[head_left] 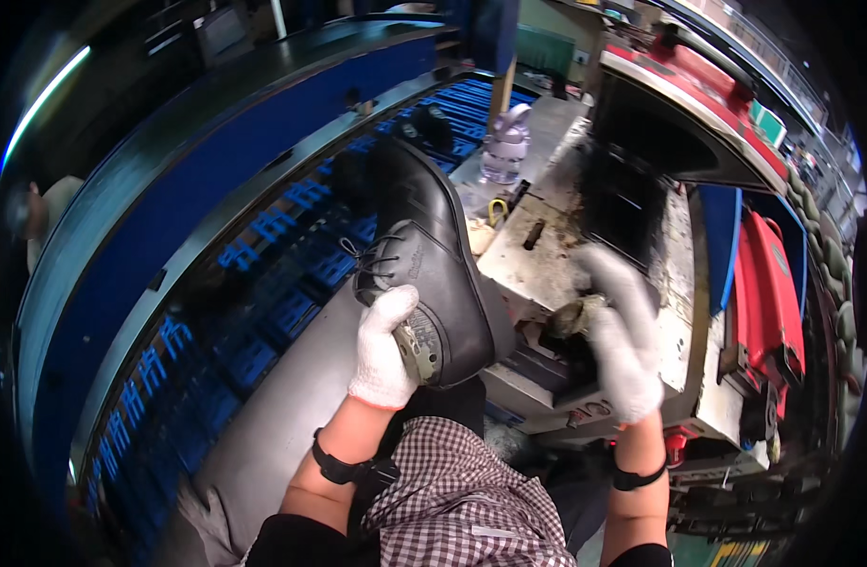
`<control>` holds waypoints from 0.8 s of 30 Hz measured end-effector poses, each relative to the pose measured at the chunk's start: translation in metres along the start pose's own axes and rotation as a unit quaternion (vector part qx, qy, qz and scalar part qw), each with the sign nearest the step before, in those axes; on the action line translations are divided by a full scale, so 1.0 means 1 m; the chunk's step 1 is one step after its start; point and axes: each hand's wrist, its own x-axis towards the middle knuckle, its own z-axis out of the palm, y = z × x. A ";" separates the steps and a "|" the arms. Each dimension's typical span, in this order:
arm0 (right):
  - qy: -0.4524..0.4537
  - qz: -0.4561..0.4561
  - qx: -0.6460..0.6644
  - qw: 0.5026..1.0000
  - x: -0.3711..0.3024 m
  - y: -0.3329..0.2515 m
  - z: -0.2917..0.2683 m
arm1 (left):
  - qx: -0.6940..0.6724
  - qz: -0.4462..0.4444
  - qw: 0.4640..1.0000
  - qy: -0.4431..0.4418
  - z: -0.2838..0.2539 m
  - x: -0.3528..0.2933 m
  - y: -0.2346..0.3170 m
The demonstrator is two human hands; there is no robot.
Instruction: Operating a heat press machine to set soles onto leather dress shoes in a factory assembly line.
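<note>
A black leather lace-up shoe (433, 246) stands tilted with its toe pointing away from me and its sole turned to the right. My left hand (386, 345), in a white knit glove, is closed around the last (419, 348) that shows at the shoe's opening, thumb on top. My right hand (626, 331), also gloved in white, is over the worn machine top to the right of the shoe, apart from it. Motion smears its fingers. Something dull and dirty-looking (575, 317) shows beside them; I cannot tell whether it is held.
On the left runs a conveyor with blue slats (263, 227) behind a blue side rail (207, 151). A lilac bottle (505, 146) stands on a ledge beyond the shoe. Red machine covers (769, 283) are on the right. A grey padded surface (282, 397) lies beside my left forearm.
</note>
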 end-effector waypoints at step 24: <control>0.177 0.085 -0.433 0.880 -0.088 0.118 -0.056 | 0.694 0.101 0.627 0.338 -0.283 0.261 0.058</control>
